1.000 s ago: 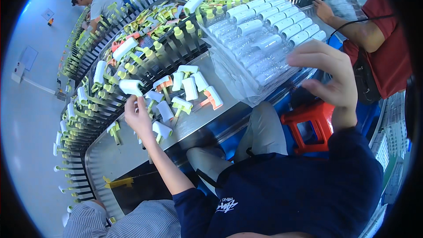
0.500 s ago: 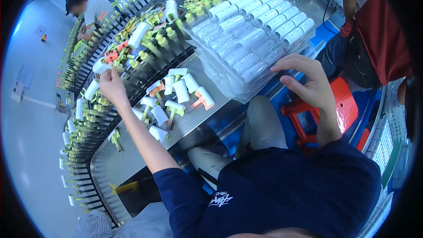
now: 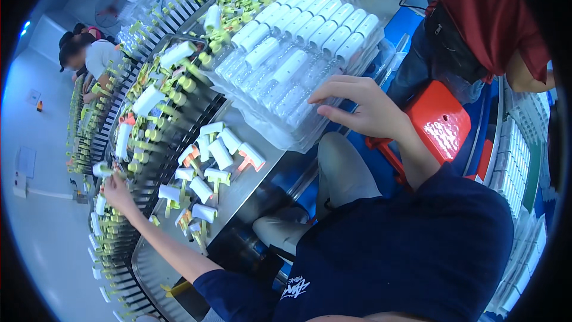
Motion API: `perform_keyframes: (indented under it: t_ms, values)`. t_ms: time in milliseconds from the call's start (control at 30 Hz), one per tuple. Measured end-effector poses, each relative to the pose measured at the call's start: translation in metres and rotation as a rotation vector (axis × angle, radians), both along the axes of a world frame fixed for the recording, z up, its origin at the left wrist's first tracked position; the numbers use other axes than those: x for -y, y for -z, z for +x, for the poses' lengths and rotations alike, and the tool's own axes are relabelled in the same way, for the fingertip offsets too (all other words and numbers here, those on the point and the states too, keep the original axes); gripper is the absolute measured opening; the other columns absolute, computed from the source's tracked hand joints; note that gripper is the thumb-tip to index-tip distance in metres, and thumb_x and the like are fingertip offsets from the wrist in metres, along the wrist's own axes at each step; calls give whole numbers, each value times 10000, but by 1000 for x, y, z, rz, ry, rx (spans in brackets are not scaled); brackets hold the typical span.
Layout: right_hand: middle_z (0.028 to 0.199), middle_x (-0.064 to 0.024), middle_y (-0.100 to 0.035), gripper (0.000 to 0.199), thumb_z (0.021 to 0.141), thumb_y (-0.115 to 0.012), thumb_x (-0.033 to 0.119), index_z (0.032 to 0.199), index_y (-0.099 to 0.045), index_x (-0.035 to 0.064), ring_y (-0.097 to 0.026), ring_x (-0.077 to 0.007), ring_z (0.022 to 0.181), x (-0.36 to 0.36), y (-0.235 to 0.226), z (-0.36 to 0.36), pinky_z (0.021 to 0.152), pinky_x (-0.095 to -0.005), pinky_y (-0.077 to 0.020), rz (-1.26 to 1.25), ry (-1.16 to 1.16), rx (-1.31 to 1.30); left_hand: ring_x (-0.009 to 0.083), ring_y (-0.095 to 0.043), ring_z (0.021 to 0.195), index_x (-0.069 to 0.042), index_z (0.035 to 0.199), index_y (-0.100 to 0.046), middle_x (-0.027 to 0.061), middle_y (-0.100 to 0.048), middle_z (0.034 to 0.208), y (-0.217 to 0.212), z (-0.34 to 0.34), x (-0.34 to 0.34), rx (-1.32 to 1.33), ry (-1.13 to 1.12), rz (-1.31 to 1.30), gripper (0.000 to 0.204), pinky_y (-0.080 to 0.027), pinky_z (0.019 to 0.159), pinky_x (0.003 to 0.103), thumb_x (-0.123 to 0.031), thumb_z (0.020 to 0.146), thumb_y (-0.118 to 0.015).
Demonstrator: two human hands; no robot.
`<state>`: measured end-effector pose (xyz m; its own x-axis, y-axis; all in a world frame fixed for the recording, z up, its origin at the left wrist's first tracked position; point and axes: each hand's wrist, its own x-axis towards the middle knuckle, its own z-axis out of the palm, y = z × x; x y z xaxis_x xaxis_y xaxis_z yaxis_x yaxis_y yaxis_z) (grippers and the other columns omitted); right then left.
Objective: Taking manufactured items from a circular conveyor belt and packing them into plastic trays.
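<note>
1 white piece (image 3: 102, 169) pinched by the left hand (image 3: 120, 197) — right hand (image 3: 374, 111) curved, wide.

Cylinders (image 3: 336, 41) white, tray (image 3: 255, 79) clear — stool (image 3: 440, 120) red — shirt (image 3: 381, 250) navy, print (image 3: 295, 288) white.

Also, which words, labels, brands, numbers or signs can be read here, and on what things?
Dark blue shirt: white lettering, wording not copied here.
White pieces in the plastic tray: any marks too small to read.
Pale sheets on the wall: nothing readable.
</note>
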<state>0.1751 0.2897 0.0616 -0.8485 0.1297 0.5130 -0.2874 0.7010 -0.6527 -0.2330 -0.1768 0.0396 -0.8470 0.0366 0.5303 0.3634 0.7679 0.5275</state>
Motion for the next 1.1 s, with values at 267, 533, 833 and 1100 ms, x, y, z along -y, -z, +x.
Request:
perform_keyframes:
  t_ms: [267,533,833,1100]
  values:
    - [921,-123,-664,154,864,-639,88,1000,-663,19,-651,-239,862,-5,-4,13,768,-301,-498,34,109,11,303,-679,711,22,919,-669,178,-695,817,0,2,31,-227,-200,-301,328,-510,627,397,-299,907,-607]
    - [931,-117,-667,151,870,-608,56,998,-667,3,-640,-214,868,-7,-4,18,781,-283,-480,29,185,27,273,-688,714,17,910,-686,145,-702,780,-4,3,75,-184,-311,-294,287,-510,671,375,-260,846,-647]
    - [936,-119,-673,147,858,-623,66,987,-672,14,-644,-246,896,-6,-3,14,799,-313,-482,75,176,28,441,-631,768,24,914,-659,259,-657,841,35,38,98,-265,-651,-235,306,-500,659,518,-260,871,-555]
    - [1028,-132,-627,200,878,-632,156,1039,-653,40,-579,-283,1014,-33,-10,-35,878,-372,-463,288,243,-79,202,-641,841,61,1041,-631,143,-669,975,-11,159,-152,-407,143,222,192,-512,772,312,-88,932,-574]
